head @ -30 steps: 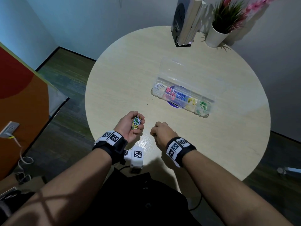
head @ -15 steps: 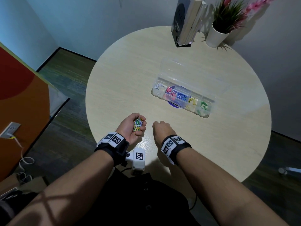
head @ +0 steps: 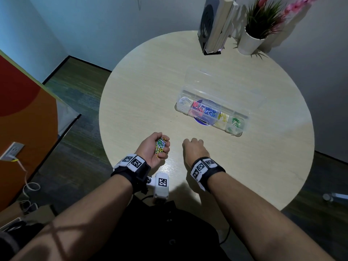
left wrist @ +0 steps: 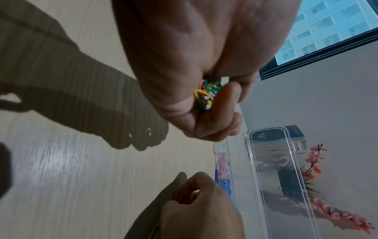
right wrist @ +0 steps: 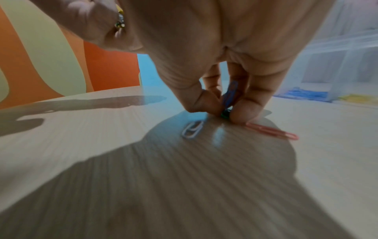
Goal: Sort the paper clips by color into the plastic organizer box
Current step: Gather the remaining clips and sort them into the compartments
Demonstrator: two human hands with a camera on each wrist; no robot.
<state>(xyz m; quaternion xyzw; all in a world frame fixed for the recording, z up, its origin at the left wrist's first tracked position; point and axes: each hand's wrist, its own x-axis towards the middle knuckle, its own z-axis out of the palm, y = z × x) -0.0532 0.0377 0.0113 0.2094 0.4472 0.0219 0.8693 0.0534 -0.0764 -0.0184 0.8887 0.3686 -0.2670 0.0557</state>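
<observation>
My left hand [head: 153, 150] cupped mixed clips [head: 159, 146]; my right hand [right wrist: 214, 67] pinched a blue clip [right wrist: 230, 93], and I judged it might slip.

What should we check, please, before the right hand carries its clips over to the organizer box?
1. Right hand pinches a blue clip and a green clip: ok.
2. One colour per pinch: not ok.
3. White clip and pink clip off the table: not ok.
4. Organizer box lid open: ok.
5. Left hand holds the mixed clips: ok.
</observation>
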